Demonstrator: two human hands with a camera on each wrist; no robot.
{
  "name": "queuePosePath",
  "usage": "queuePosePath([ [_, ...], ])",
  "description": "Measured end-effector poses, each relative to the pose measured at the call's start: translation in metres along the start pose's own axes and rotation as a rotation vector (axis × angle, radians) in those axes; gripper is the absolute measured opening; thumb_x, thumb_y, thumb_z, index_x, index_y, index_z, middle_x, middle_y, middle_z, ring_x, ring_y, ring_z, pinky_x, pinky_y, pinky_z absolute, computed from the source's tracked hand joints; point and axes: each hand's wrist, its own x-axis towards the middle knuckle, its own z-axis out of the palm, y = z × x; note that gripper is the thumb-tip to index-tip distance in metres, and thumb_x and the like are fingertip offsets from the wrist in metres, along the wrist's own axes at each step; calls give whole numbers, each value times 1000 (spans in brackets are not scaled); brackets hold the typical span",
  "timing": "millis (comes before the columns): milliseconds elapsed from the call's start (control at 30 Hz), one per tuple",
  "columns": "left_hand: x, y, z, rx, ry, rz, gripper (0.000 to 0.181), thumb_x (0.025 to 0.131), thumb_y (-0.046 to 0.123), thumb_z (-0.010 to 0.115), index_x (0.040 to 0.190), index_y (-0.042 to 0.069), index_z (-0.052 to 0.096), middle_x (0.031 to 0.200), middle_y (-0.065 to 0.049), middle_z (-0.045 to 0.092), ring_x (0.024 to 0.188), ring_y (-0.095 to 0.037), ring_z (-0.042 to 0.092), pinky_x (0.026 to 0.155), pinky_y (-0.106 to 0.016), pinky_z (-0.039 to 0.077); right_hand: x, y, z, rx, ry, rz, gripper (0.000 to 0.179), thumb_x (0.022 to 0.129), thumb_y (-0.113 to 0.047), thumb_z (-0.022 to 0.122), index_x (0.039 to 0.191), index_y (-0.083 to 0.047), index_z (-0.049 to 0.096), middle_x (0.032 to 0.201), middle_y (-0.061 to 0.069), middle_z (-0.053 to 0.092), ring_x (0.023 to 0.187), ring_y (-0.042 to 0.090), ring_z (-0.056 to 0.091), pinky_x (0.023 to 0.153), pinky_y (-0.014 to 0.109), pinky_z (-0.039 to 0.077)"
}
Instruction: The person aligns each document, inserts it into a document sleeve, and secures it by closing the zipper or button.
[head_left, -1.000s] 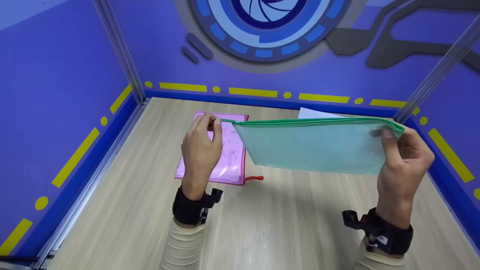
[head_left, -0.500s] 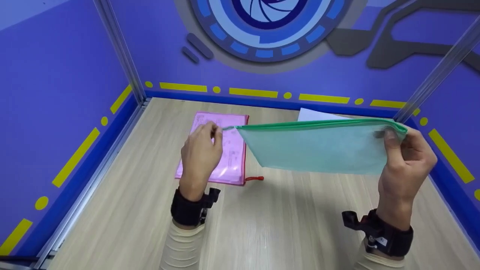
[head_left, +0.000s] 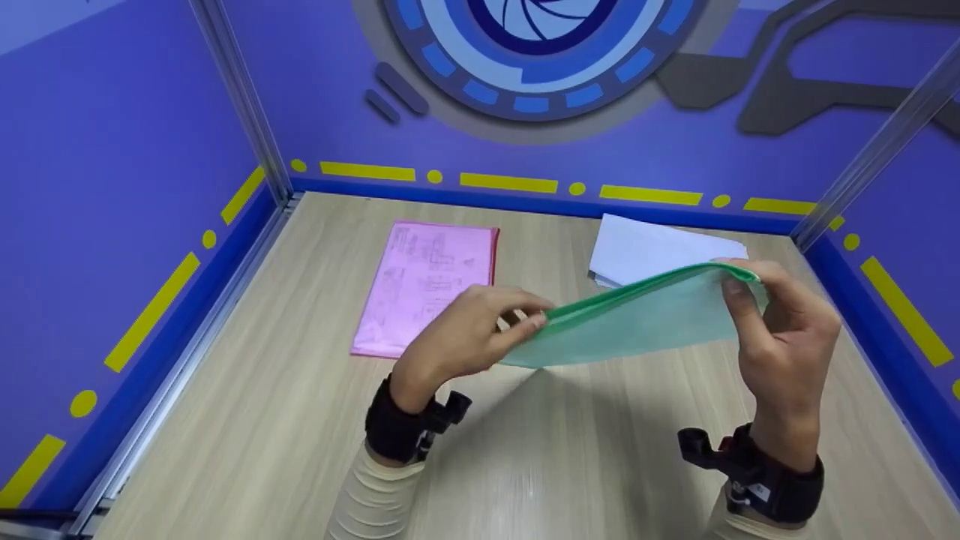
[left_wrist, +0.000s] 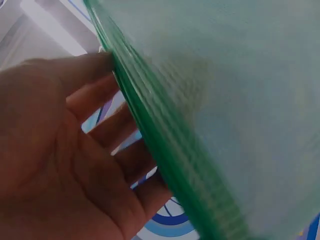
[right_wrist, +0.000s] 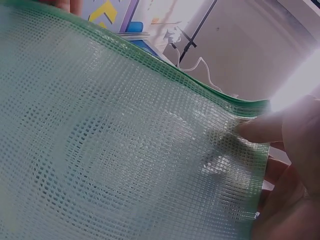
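Observation:
A translucent green mesh zipper pouch (head_left: 645,326) hangs above the table, its green zipper edge uppermost and slanting down to the left. My right hand (head_left: 787,334) pinches its upper right corner; in the right wrist view the thumb presses on the mesh (right_wrist: 125,135), with fingers behind. At the lower left end, my left hand (head_left: 469,334) holds the zipper edge between thumb and fingers. The left wrist view has those fingers (left_wrist: 112,122) partly hidden behind the green edge (left_wrist: 145,115). A pink zipper pouch (head_left: 420,281) with printed sheets inside lies behind the left hand.
A stack of white paper (head_left: 652,247) lies at the back right of the wooden table (head_left: 247,420), partly behind the green pouch. Blue panels (head_left: 525,157) and metal posts (head_left: 247,112) enclose the table's back and sides.
My left hand has let go of the zipper pull cord, moved right and down, and taken the pouch's edge. The pouch has lowered and tilted left, uncovering more of the white paper.

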Motion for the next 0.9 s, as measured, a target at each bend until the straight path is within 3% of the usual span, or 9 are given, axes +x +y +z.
queuePosePath([
  [200,6,16,18,-3,-234,-45,38,107,27,65,145,21,66,109,3,76,87,-4,69,77,-22,56,1,-5,6,5,-36,-112,13,93,17,60,102,22,68,97,23,74,95,24,65,87,27,49],
  [300,10,25,31,42,-252,15,38,108,21,64,145,19,66,95,7,69,76,0,61,71,-16,50,0,-11,19,-45,-54,-172,21,95,4,66,108,21,67,105,26,73,107,29,64,97,32,47],
  [367,12,28,38,110,-152,80,39,108,16,61,146,19,65,84,9,59,71,-2,53,67,-16,45,-1,-13,30,-146,-17,-220,42,97,-17,74,118,18,64,118,28,70,120,34,61,109,40,43],
  [500,12,32,44,251,201,147,54,101,1,60,153,17,58,71,6,43,61,-6,39,56,-20,37,-5,-13,51,-400,113,-315,76,90,-51,82,143,-3,59,147,28,54,140,44,47,118,55,35],
  [633,10,33,45,448,478,136,59,94,-3,67,151,10,59,66,3,47,55,-6,28,48,-22,29,-12,1,62,-493,59,-347,76,91,-41,83,157,-23,49,159,29,42,148,47,38,120,61,32],
  [700,10,33,45,541,560,94,60,92,-2,72,150,8,61,67,2,53,54,-6,25,47,-22,26,-14,16,66,-526,12,-323,79,92,-30,82,161,-21,44,162,28,38,150,46,37,120,60,32],
  [767,10,31,45,578,605,29,62,90,-1,76,149,8,61,68,1,57,54,-6,22,46,-23,24,-17,36,67,-601,18,-282,79,91,-19,81,161,-14,44,163,26,39,148,44,39,119,58,33],
  [833,11,24,45,583,616,-56,65,90,-1,78,151,9,59,68,0,58,53,-7,22,46,-24,23,-19,58,69,-694,56,-242,75,88,-12,84,154,-6,50,158,26,45,142,44,45,114,58,36],
  [900,13,13,46,572,603,-147,65,90,1,79,152,11,59,68,-1,59,51,-8,26,45,-26,25,-23,79,75,-769,87,-227,59,86,-7,86,138,2,60,146,26,54,130,44,51,106,57,40],
])
